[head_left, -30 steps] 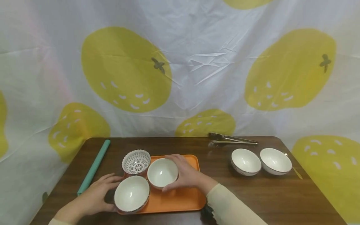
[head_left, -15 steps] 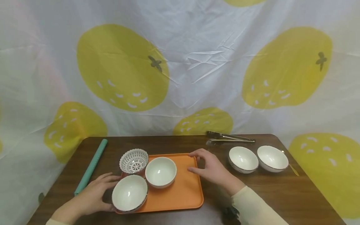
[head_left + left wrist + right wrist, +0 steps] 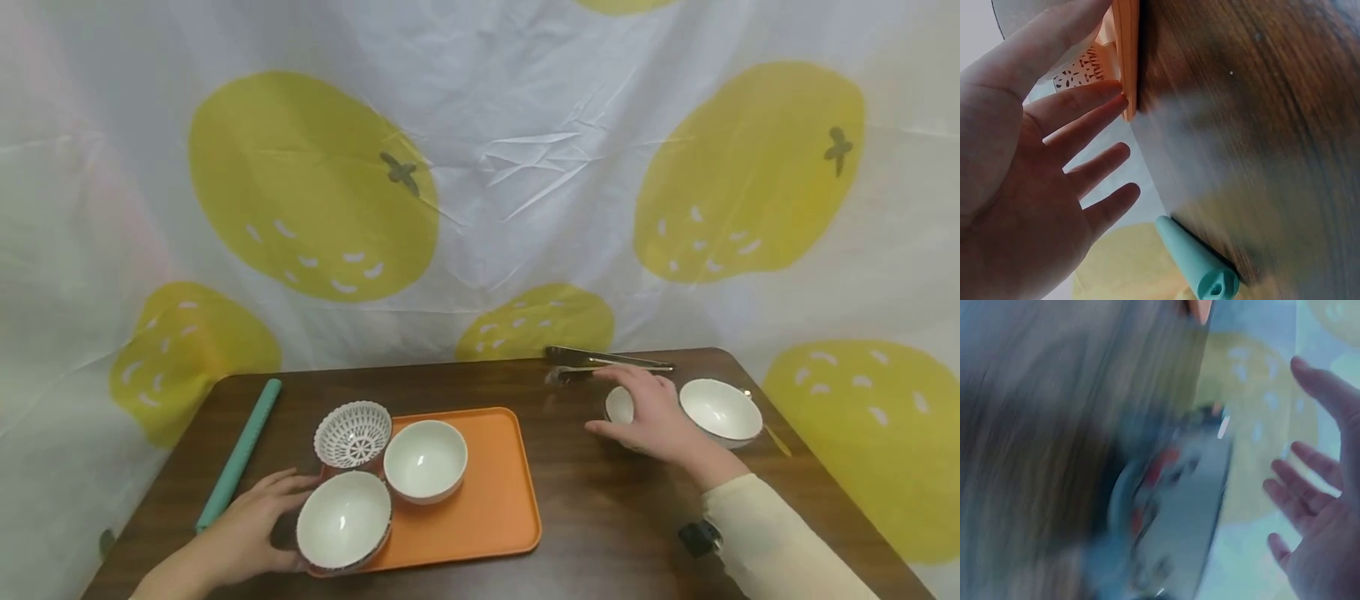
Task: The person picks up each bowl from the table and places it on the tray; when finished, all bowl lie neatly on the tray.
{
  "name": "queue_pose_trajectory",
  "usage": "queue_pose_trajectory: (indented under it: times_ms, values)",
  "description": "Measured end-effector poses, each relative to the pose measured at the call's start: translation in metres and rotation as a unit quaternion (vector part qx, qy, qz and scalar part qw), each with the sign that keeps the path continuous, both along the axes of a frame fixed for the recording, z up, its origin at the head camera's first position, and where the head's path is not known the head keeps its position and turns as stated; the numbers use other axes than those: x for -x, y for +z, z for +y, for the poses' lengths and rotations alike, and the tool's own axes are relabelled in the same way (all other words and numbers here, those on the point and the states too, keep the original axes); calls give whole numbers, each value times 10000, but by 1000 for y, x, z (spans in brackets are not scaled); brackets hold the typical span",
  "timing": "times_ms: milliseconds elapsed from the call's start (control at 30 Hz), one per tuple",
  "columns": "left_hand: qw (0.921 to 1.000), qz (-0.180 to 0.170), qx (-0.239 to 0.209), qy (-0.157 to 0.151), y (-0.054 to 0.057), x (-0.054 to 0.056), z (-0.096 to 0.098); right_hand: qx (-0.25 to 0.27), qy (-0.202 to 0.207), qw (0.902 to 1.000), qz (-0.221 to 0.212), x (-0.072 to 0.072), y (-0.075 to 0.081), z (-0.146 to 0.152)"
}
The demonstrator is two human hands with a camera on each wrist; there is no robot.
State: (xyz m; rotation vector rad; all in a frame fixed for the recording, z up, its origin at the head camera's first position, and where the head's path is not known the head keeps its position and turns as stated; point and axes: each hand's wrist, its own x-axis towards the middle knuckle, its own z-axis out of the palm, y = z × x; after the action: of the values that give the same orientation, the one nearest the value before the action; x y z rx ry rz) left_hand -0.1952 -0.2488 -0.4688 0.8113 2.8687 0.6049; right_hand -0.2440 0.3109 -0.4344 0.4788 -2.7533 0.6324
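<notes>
My left hand (image 3: 247, 533) is beside a white bowl (image 3: 343, 518) at the front left of an orange tray (image 3: 483, 517). In the left wrist view its fingers are straight, with two fingertips at the tray's edge (image 3: 1127, 56). A second white bowl (image 3: 425, 461) and a scalloped bowl with a dark leaf pattern (image 3: 352, 435) are also at the tray, close together. My right hand (image 3: 652, 421) is over another white bowl (image 3: 619, 406) on the table's right and partly hides it. The right wrist view shows its fingers spread, apart from a blurred bowl (image 3: 1188, 512) with painted marks.
Right of that bowl stands one more white bowl (image 3: 720, 410), with a thin gold utensil (image 3: 778, 440) beside it. Metal tongs (image 3: 611, 361) lie near the table's back edge. A teal roll (image 3: 238, 454) lies along the left side. A fruit-print curtain (image 3: 525, 208) hangs behind.
My right hand has let go of the middle bowl on the tray and moved right, over the left one of the two right-hand bowls. The left hand stays by the front bowl.
</notes>
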Motion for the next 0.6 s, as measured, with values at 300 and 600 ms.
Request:
queue_pose_trajectory:
  times_ms: [300, 600]
  values:
    - [10000, 13, -13, -6, 1, -2, -1, -160, -458, 9983, -309, 1, -8, 53]
    - [10000, -15, 44, 0, 1, 1, 0, -600, -106, 9970, -487, 3, -6, 75]
